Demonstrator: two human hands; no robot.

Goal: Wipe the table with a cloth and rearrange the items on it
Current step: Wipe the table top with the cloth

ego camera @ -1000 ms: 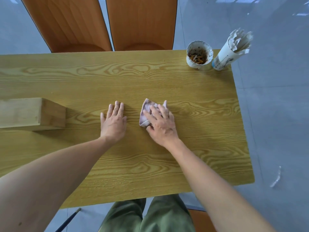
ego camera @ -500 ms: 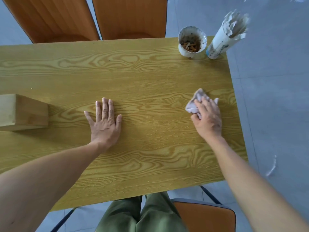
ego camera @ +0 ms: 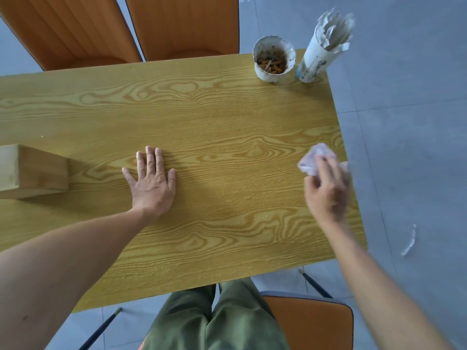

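At the far left a pale wooden block [ego camera: 32,171] rests on the table [ego camera: 227,117], cut off by the frame edge and casting a shadow toward the near side. The table is a long top of yellow wood-grain laminate with bold swirling figure, standing on a grey tiled floor [ego camera: 404,147]. Just right of the block the left hand [ego camera: 153,183] lies flat on the surface, palm down, fingers extended and close together, thumb spread out — holding nothing. Beyond the far edge stand two orange chairs [ego camera: 182,24], backs toward the table. Further right, at the far corner, a white cup [ego camera: 274,59] filled with cigarette butts sits just beside a tall white tube [ego camera: 321,51] stuffed with paper. Near the table's right edge the blurred right hand [ego camera: 328,190] presses a crumpled pale cloth [ego camera: 314,159] against the surface, fingers over it. Below, green trousers [ego camera: 217,322] and an orange chair seat [ego camera: 310,324] show — a white scrap [ego camera: 409,242] lies on the floor at right.
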